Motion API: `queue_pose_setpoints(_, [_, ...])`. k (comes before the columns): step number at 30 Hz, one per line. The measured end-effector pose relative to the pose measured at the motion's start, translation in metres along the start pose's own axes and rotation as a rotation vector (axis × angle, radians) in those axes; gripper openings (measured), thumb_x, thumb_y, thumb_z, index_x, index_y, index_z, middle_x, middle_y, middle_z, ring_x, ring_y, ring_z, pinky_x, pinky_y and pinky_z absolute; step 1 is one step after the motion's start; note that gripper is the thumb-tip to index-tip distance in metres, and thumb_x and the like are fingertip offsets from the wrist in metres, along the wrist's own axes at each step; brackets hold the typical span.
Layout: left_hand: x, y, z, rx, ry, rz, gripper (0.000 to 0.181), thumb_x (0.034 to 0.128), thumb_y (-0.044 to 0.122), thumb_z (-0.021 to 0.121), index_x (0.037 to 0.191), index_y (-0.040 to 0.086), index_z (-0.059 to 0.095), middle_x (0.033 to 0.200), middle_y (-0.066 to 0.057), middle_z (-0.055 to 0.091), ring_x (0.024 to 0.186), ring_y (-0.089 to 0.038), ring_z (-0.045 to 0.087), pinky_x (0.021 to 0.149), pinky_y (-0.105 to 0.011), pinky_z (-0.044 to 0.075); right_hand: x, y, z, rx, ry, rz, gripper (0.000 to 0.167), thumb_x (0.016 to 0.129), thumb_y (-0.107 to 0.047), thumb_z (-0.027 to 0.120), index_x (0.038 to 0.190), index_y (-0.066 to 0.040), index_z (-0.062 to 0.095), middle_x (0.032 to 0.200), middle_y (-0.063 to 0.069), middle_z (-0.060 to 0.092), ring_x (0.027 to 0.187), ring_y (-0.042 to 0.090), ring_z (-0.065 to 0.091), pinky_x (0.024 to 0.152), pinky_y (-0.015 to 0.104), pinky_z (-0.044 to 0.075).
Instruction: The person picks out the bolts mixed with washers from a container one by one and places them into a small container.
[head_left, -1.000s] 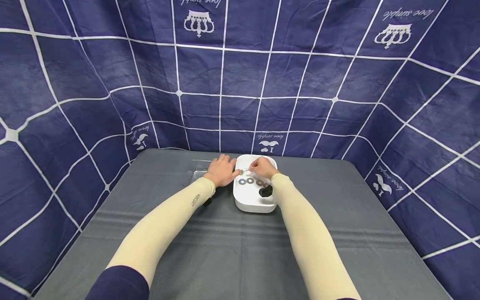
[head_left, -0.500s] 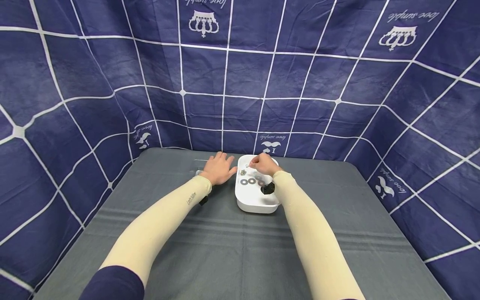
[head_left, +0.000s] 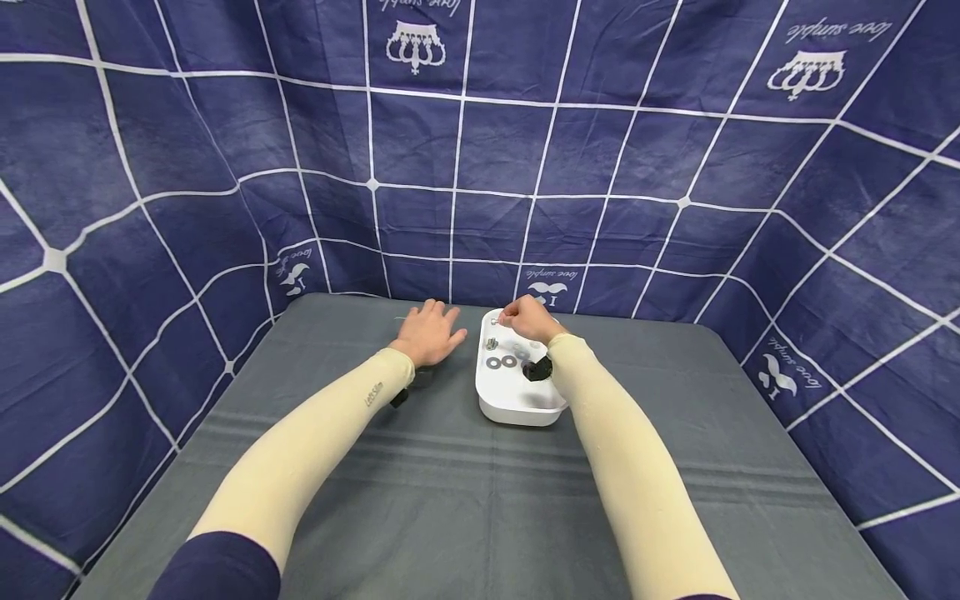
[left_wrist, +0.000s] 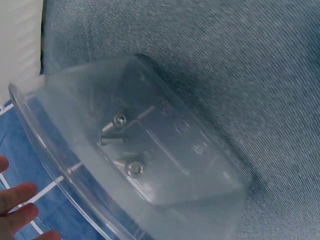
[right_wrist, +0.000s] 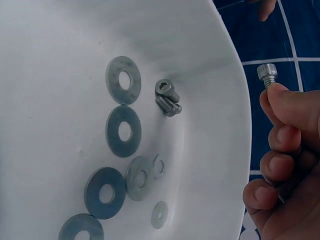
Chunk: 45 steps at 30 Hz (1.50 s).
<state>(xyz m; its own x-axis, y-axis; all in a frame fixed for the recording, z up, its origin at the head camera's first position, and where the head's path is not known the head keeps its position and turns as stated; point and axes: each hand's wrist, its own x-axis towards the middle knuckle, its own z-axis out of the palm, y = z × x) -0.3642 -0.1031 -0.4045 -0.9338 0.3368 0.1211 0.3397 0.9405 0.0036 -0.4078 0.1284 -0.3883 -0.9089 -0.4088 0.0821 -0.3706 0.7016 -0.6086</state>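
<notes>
My right hand (head_left: 528, 318) is over the far end of the white tray (head_left: 517, 396). In the right wrist view, its thumb and index finger pinch a socket-head bolt (right_wrist: 268, 74) with the head pointing up. More bolts (right_wrist: 167, 97) lie close together inside the tray, beside several flat washers (right_wrist: 112, 132) of different sizes. To the left of the tray, my left hand (head_left: 426, 335) hovers with its fingers spread, holding nothing. Below it stands a clear plastic box (left_wrist: 210, 215), mostly hidden in the head view. Several bolts (left_wrist: 134, 169) lie inside that box.
A grey cloth (head_left: 420, 500) covers the table. Behind and at both sides hangs a blue curtain (head_left: 585, 150) with white lines. The tray's raised rim (right_wrist: 245, 110) stands between its washers and my right fingers in the right wrist view.
My left hand has moved left, away from the tray. My right hand has risen toward the tray's far end, carrying the pinched bolt away from the other bolts.
</notes>
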Motion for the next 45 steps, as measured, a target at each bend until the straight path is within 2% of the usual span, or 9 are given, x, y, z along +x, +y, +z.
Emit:
queue_pose_setpoints(5, [-0.003, -0.008, 0.001, 0.010, 0.002, -0.017, 0.061, 0.1044, 0.052, 0.038, 0.152, 0.014, 0.045, 0.143, -0.017, 0.050, 0.137, -0.034, 0.041, 0.107, -0.057, 0.039, 0.004, -0.006, 0.000, -0.021, 0.004, -0.006, 0.021, 0.097, -0.014, 0.063, 0.098, 0.002, 0.077, 0.085, 0.005, 0.070, 0.075, 0.012, 0.054, 0.069, 0.023, 0.043])
queue_pose_setpoints(15, [-0.013, -0.021, 0.000, 0.018, -0.004, -0.059, 0.061, 0.1047, 0.051, 0.038, 0.152, 0.014, 0.045, 0.144, -0.017, 0.050, 0.138, -0.034, 0.040, 0.108, -0.058, 0.038, 0.010, -0.017, 0.003, 0.009, -0.021, -0.023, 0.021, 0.098, -0.013, 0.063, 0.101, 0.003, 0.077, 0.100, 0.017, 0.074, 0.080, 0.013, 0.056, 0.073, 0.025, 0.046])
queue_pose_setpoints(22, [-0.017, -0.032, 0.002, -0.002, 0.004, -0.070, 0.059, 0.1042, 0.049, 0.041, 0.150, 0.013, 0.047, 0.145, -0.018, 0.049, 0.139, -0.035, 0.040, 0.108, -0.060, 0.037, 0.014, -0.023, 0.009, 0.000, -0.016, -0.039, 0.020, 0.097, -0.012, 0.063, 0.097, 0.001, 0.078, 0.094, 0.014, 0.074, 0.075, 0.011, 0.053, 0.068, 0.022, 0.042])
queue_pose_setpoints(29, [-0.023, -0.047, 0.003, -0.012, 0.011, -0.074, 0.060, 0.1040, 0.049, 0.041, 0.150, 0.012, 0.047, 0.144, -0.019, 0.050, 0.139, -0.036, 0.040, 0.108, -0.060, 0.036, 0.020, -0.030, 0.017, -0.005, -0.017, -0.053, 0.019, 0.097, -0.010, 0.062, 0.094, 0.000, 0.078, 0.098, 0.018, 0.074, 0.074, 0.011, 0.050, 0.067, 0.022, 0.040])
queue_pose_setpoints(34, [-0.030, -0.056, 0.006, -0.015, -0.002, -0.100, 0.061, 0.1035, 0.050, 0.042, 0.150, 0.012, 0.047, 0.144, -0.020, 0.050, 0.139, -0.037, 0.040, 0.110, -0.062, 0.035, 0.027, -0.036, 0.028, -0.009, -0.038, -0.064, 0.020, 0.097, -0.012, 0.061, 0.094, -0.002, 0.079, 0.093, 0.012, 0.074, 0.072, 0.011, 0.047, 0.066, 0.022, 0.037])
queue_pose_setpoints(38, [-0.034, -0.062, 0.006, -0.016, -0.016, -0.102, 0.063, 0.1034, 0.052, 0.040, 0.151, 0.011, 0.046, 0.144, -0.021, 0.049, 0.139, -0.038, 0.040, 0.109, -0.063, 0.035, 0.032, -0.040, 0.035, -0.018, -0.036, -0.072, 0.019, 0.096, -0.013, 0.063, 0.094, -0.004, 0.079, 0.095, 0.011, 0.076, 0.073, 0.010, 0.049, 0.068, 0.023, 0.039])
queue_pose_setpoints(45, [-0.038, -0.072, 0.003, -0.001, 0.004, -0.118, 0.060, 0.1039, 0.048, 0.042, 0.150, 0.010, 0.046, 0.144, -0.022, 0.049, 0.139, -0.039, 0.039, 0.108, -0.064, 0.035, 0.036, -0.050, 0.040, -0.013, -0.040, -0.093, 0.018, 0.095, -0.013, 0.065, 0.095, -0.003, 0.080, 0.095, 0.007, 0.076, 0.076, 0.010, 0.052, 0.072, 0.023, 0.043])
